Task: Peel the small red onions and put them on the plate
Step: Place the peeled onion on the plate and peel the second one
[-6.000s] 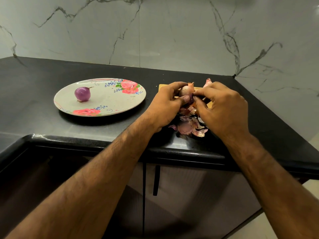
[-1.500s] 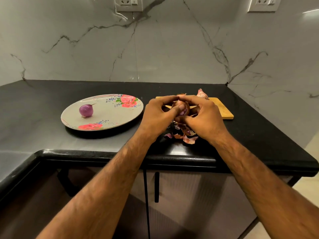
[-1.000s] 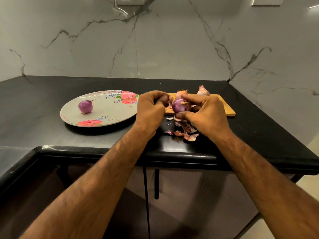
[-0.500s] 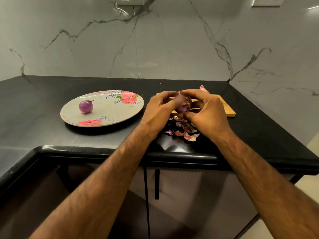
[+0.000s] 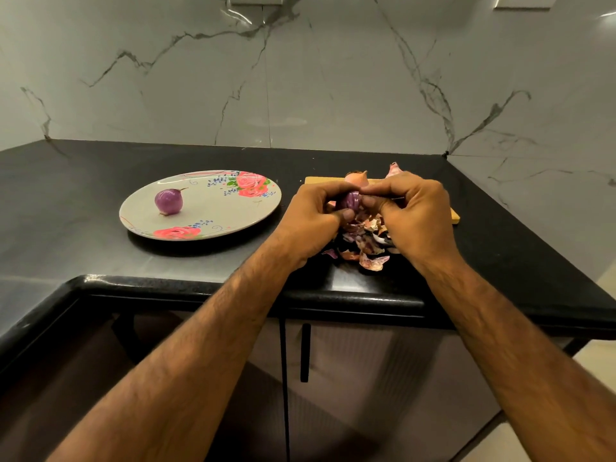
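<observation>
Pinches a small red onion (image 5: 350, 201) between the left grip (image 5: 313, 221) and the right grip (image 5: 413, 215), both curled round it, just above a heap of peels (image 5: 366, 248) on the black desk (image 5: 83, 181). Shows glossy purple flesh with pale streaks (underside hidden by the thumbs). Keeps one peeled onion (image 5: 168, 202), round, purple and stalk on, upon the flowered plate (image 5: 213, 211), well apart to the left. Leaves two papery unpeeled onions (image 5: 356, 177) on the wooden chopping board (image 5: 455, 216) behind the knuckles. Matches half a second ago: same two-handed hold, plate's onion unmoved. Differs from a second ago, with the left grip then drawn off, now back on.
</observation>
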